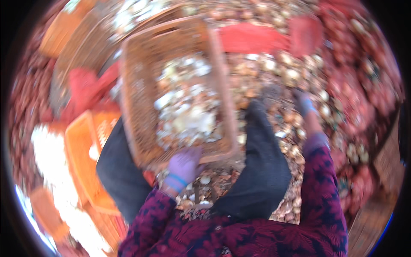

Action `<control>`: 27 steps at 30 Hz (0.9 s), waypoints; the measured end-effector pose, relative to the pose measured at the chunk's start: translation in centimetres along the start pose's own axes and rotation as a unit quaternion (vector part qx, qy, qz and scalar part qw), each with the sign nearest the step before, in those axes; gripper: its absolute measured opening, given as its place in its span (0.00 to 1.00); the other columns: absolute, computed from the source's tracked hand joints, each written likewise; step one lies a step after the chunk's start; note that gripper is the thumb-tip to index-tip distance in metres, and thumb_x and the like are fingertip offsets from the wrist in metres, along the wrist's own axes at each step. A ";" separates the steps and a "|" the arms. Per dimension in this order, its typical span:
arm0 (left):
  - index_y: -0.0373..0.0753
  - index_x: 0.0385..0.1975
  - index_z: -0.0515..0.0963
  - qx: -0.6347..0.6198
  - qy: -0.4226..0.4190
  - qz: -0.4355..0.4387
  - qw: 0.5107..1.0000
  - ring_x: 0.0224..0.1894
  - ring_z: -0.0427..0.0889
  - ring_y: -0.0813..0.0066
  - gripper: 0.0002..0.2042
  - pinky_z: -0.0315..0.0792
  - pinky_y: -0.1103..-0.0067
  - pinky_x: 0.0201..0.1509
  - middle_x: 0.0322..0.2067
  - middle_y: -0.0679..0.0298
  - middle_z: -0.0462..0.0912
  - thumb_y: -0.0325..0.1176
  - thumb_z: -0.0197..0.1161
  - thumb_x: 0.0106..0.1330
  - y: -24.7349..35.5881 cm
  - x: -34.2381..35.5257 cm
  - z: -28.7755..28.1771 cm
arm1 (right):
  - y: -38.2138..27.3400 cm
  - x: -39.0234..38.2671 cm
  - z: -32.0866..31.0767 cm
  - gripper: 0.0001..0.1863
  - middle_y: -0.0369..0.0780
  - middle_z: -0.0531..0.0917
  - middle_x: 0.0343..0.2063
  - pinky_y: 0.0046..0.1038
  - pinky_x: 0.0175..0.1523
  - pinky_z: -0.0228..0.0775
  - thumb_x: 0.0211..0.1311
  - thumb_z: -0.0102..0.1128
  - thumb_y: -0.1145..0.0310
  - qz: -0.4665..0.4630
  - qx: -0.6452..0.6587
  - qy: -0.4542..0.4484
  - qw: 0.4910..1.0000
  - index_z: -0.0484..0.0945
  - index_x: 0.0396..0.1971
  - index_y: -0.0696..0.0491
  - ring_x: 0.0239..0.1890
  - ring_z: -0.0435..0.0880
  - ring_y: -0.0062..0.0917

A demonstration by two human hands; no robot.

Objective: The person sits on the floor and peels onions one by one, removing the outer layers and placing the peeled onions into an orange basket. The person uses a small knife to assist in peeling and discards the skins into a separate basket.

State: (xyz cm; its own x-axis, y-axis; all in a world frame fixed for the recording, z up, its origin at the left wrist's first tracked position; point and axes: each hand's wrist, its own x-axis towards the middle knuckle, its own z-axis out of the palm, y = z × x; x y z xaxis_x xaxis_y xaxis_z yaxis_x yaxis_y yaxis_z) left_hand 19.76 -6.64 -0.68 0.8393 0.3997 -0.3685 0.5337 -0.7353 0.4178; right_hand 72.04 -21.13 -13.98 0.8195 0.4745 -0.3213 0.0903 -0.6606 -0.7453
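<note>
A worn orange plastic crate [141, 107] lies in front of me between my legs, partly filled with pale onions and peel scraps [190, 113]. My left hand [184, 163], in a lavender glove, is closed over the crate's near rim. Stretched out to the right, my right hand [303, 100] is down by the loose onions [289, 77] beside my right foot. Blur smears its fingers, so I cannot make out whether it holds an onion.
Red mesh sacks [346, 90] full of onions line the right side. A bright orange crate [79, 141] stands at my left, near red netting [87, 90]. A round basket [87, 40] sits at the far left. Red cloth [252, 37] lies across the onions ahead.
</note>
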 end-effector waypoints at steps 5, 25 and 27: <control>0.38 0.68 0.69 -0.106 0.057 0.050 0.991 0.59 0.80 0.51 0.36 0.75 0.61 0.63 0.61 0.49 0.78 0.47 0.71 0.60 -1.3 -0.3 -0.2 | -10.6 -14.4 -4.7 0.17 0.26 0.70 0.21 0.17 0.22 0.54 0.68 0.55 0.73 -0.040 0.122 -0.103 0.986 0.79 0.54 0.57 0.18 0.65 0.09; 0.44 0.68 0.66 -0.337 0.293 -0.021 0.895 0.63 0.74 0.45 0.52 0.70 0.62 0.70 0.61 0.46 0.73 0.43 0.85 0.37 -6.9 -13.2 -1.7 | -31.3 -46.0 9.9 0.30 0.28 0.74 0.22 0.17 0.21 0.57 0.67 0.63 0.71 0.004 -0.098 -0.510 0.855 0.72 0.69 0.55 0.16 0.67 0.10; 0.44 0.66 0.68 -0.336 0.351 0.023 0.874 0.62 0.75 0.47 0.49 0.70 0.62 0.69 0.59 0.50 0.75 0.40 0.85 0.37 -7.5 -13.2 -0.7 | -29.1 -45.8 10.6 0.30 0.28 0.74 0.20 0.17 0.21 0.56 0.67 0.63 0.69 0.008 -0.037 -0.525 0.850 0.71 0.69 0.55 0.15 0.66 0.10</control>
State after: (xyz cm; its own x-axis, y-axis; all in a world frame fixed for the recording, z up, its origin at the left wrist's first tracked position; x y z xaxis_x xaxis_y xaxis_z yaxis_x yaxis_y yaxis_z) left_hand 4.73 -6.02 1.68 0.5935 0.7882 0.1630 0.2401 -0.3666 0.8989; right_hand 25.88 -17.48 16.26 -0.1322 0.6971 -0.7046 0.1505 -0.6885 -0.7094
